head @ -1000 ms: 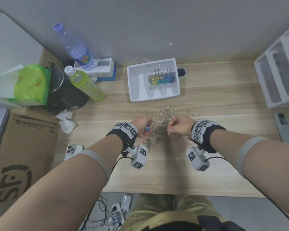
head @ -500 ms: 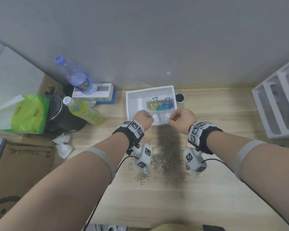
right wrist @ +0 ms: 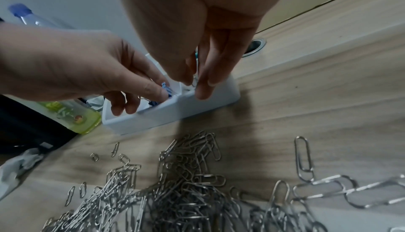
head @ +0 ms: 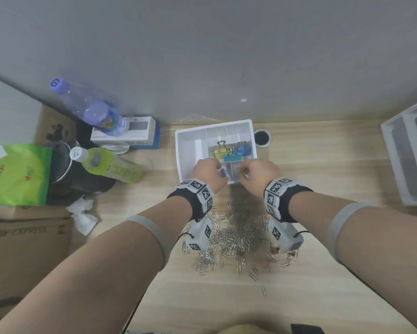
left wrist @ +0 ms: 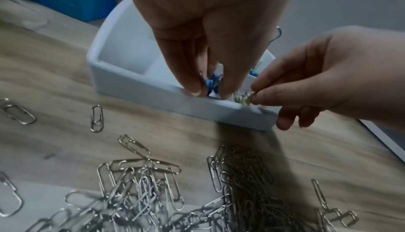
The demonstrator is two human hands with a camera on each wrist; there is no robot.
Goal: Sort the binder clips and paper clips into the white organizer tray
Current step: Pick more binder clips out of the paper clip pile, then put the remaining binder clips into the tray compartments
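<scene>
Wooden desk [head: 323, 165]; white plastic organizer tray [head: 185, 150] at back. Left hand [head: 208, 171] pinches small blue binder clip [left wrist: 213, 84] over near compartment; right hand [head: 258, 171] pinches silver paper clips [left wrist: 242, 97] over adjacent one. Best lower past rim, release separately.

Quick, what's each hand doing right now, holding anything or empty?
Left hand: closed, pinching a small blue binder clip over the white organizer tray.
Right hand: closed, pinching a few silver paper clips over the tray.
</scene>
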